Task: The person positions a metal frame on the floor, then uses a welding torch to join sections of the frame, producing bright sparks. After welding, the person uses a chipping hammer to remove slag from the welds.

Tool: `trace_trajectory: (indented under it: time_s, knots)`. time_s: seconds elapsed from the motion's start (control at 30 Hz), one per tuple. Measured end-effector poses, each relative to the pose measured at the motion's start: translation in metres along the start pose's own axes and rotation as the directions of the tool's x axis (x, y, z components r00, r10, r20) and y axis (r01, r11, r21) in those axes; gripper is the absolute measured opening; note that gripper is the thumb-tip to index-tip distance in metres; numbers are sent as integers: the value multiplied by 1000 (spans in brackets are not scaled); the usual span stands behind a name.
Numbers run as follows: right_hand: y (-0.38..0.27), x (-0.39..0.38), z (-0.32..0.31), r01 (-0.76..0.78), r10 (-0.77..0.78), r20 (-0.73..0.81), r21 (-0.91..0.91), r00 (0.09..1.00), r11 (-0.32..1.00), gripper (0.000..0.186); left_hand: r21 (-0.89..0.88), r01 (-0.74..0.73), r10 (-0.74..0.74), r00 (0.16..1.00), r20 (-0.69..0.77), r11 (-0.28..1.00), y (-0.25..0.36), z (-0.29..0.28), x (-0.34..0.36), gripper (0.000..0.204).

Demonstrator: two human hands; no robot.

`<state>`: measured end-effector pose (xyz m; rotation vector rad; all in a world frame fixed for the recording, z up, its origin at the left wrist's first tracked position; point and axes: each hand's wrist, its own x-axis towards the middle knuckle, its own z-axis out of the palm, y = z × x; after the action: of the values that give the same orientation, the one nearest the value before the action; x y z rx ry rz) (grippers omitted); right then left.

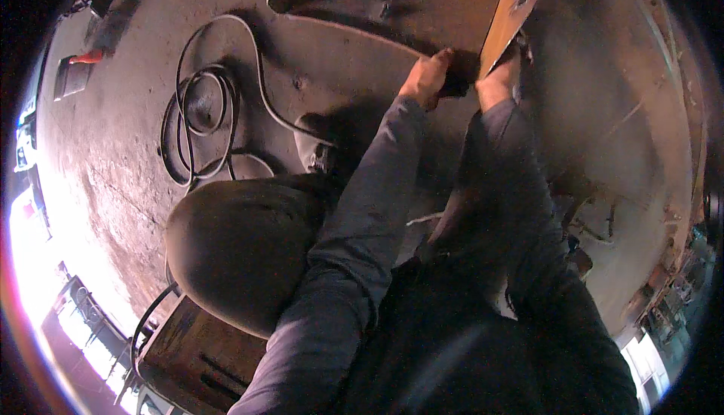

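Observation:
A large brown metal piece (377,15) lies at the top of the head view, with a flat orange-yellow side (516,7) that has a small square hole in it. My left hand (425,81) is closed on the near corner of this piece, thumb on top. Close by on the right, my right hand (501,81) grips the lower end of the orange-yellow side; that side hides part of its fingers. Dark shadow lies between the two hands. Both forearms, in grey sleeves, reach forward from the lower edge.
A dark cable (226,121) lies coiled on the floor (128,136) to the left and runs toward my shoe (311,143). My bent knee (234,249) is at lower left, above a worn brown box-like object (200,355). A small red-orange object (88,57) lies far left.

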<state>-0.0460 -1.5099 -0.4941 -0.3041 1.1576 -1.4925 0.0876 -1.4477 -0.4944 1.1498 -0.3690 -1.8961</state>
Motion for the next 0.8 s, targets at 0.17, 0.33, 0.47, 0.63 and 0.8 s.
trace_trajectory:
  time_s: [0.17, 0.33, 0.47, 0.63, 0.8]
  knots:
    - [10, 1, -4, -105, 105, 28, 31, 994, 994, 43, -38, -13, 10, 996, -85, 999, -13, -12, 13, 41]
    - [7, -6, -5, -82, 85, 31, -107, 996, 991, 39, 17, -30, 31, 997, -74, 999, -26, -34, 29, 37]
    - [-50, -32, -33, 229, -113, 265, -464, 958, 856, 32, 26, -39, 42, 993, -106, 999, -11, -10, 6, 37]
    - [-114, -82, -51, 358, -171, 329, -674, 929, 646, 23, 184, -74, 102, 984, -148, 980, -18, -30, 15, 41]
    - [-104, -13, -115, 394, -75, 395, -919, 916, -30, 35, 256, -38, 94, 973, -211, 966, -10, -19, 6, 43]
